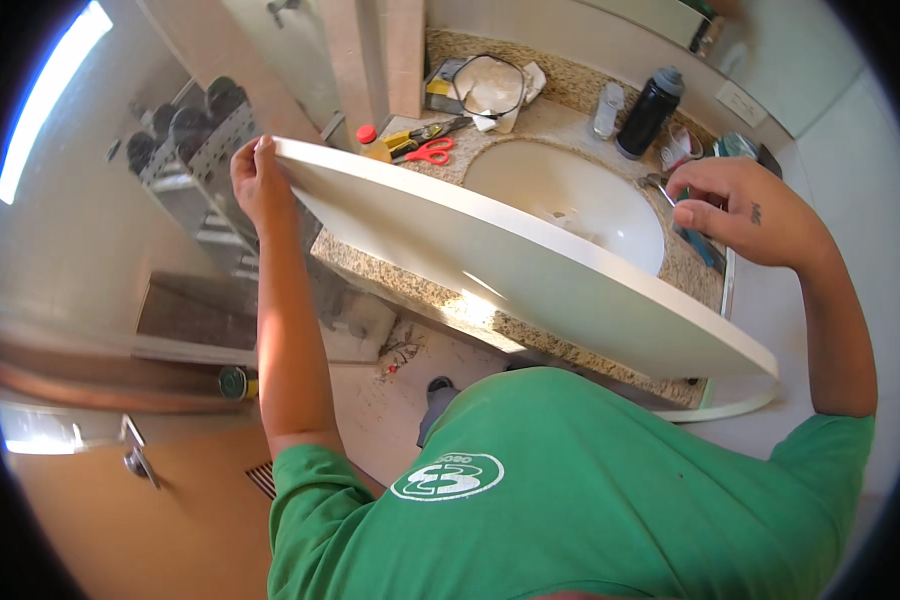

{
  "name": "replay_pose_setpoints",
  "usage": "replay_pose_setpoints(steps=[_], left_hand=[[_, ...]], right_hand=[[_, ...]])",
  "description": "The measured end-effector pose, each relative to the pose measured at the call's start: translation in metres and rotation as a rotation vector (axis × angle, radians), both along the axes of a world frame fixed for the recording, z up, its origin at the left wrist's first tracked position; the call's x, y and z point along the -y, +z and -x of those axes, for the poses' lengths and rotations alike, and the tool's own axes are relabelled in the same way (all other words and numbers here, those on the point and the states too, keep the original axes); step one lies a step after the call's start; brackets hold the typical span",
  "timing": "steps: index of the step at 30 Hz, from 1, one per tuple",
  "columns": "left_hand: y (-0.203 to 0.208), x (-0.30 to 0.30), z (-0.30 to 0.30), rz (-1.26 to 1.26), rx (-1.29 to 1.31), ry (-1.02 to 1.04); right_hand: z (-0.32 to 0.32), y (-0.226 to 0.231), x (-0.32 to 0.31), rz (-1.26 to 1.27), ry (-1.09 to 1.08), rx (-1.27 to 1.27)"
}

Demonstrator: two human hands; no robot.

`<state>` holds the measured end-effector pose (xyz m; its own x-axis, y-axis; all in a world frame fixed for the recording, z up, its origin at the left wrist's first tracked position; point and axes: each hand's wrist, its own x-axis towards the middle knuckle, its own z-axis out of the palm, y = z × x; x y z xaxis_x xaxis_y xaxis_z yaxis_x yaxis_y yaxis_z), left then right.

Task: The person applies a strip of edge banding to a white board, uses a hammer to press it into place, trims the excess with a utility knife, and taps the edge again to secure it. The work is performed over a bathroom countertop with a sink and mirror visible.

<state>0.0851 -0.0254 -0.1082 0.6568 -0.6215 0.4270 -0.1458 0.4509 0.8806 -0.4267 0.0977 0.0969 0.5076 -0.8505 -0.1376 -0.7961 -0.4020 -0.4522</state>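
A long white panel (490, 240) with a rounded edge is tilted on its side across the front of the granite counter. My left hand (261, 188) is closed around its upper left end, thumb over the edge. At the panel's right end a thin white strip (740, 407) curls away from it in a loop. My right hand (745, 208) is above the counter's right side, apart from the panel, with fingers curled together. What they hold, if anything, is hidden. Beside those fingers are a metal-headed tool (656, 181) and a blue handle (703, 247); whether they are one tool I cannot tell.
Behind the panel is an oval white sink (530, 180). The granite counter (582, 105) bears red-handled scissors (432, 151), a red-capped bottle (372, 143), a black bottle (650, 115) and a clear bottle (607, 108). At left are a glass partition (90, 250) and a wooden door (170, 520).
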Motion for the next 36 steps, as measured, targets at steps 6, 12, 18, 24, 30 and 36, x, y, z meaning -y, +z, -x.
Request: replay_pose_setpoints(steps=[6, 12, 18, 24, 30, 36], left_hand=[[0.008, -0.009, 0.001, 0.107, 0.562, 0.279], [0.035, -0.047, 0.006, 0.032, 1.280, 0.145], [0.040, -0.106, 0.093, 0.198, 1.259, -0.376], [0.056, -0.133, 0.166, 0.396, 1.283, -0.630], [0.051, -0.081, 0.117, 0.448, 1.258, -0.455], [0.051, -0.047, 0.044, 0.445, 1.331, -0.267]], right_hand=[[-0.029, -0.041, -0.069, 0.108, -0.277, 0.083], [-0.022, -0.089, -0.073, 0.002, -0.760, 0.258], [-0.021, -0.099, -0.070, -0.013, -0.807, 0.196], [-0.026, -0.093, -0.067, -0.029, -0.845, 0.082], [-0.024, -0.095, -0.066, 0.011, -0.850, 0.069], [-0.022, -0.098, -0.068, 0.042, -0.838, 0.081]])
